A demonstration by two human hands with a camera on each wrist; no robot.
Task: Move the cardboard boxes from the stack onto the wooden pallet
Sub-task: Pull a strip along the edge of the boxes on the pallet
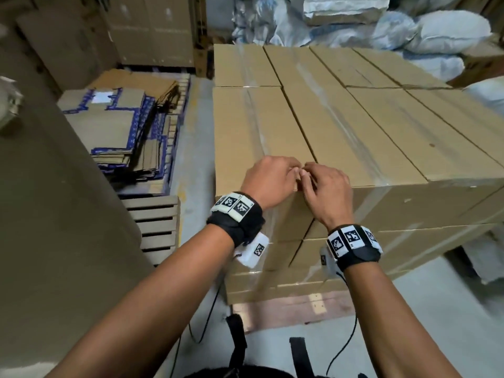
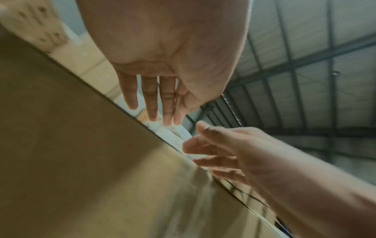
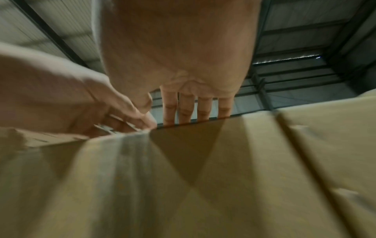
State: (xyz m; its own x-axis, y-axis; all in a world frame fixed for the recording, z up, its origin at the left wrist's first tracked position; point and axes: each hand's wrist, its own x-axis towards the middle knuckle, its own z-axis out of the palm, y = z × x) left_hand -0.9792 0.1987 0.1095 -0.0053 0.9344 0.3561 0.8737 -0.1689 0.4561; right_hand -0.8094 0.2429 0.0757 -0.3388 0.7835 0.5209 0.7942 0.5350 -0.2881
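- A person stands at a stack of cardboard boxes (image 1: 341, 126), wrapped in clear plastic film (image 1: 321, 105) that shines along the tops.
- Both hands meet at the near top edge of the front left box (image 1: 253, 126), fingertips almost touching each other.
- The left hand (image 1: 268, 181) lies over that edge; its fingers (image 2: 150, 96) reach forward side by side, nearly straight, tips down by the box edge. Whether they pinch the film cannot be told.
- The right hand (image 1: 326, 190) sits just right of the left one; its fingers (image 3: 186, 109) are extended, slightly spread, tips at the box's top edge. No clear grip shows.
- Ahead of the fingertips the box tops stretch away in rows.
- Left of the fingers, lower on the floor, lies a wooden pallet (image 1: 156, 222), with flattened cartons (image 1: 117, 124) piled beyond it.
- Past the far end of the stack, white sacks (image 1: 409, 28) are heaped.
- Each wrist wears a black band (image 1: 237, 214) with square black-and-white markers.
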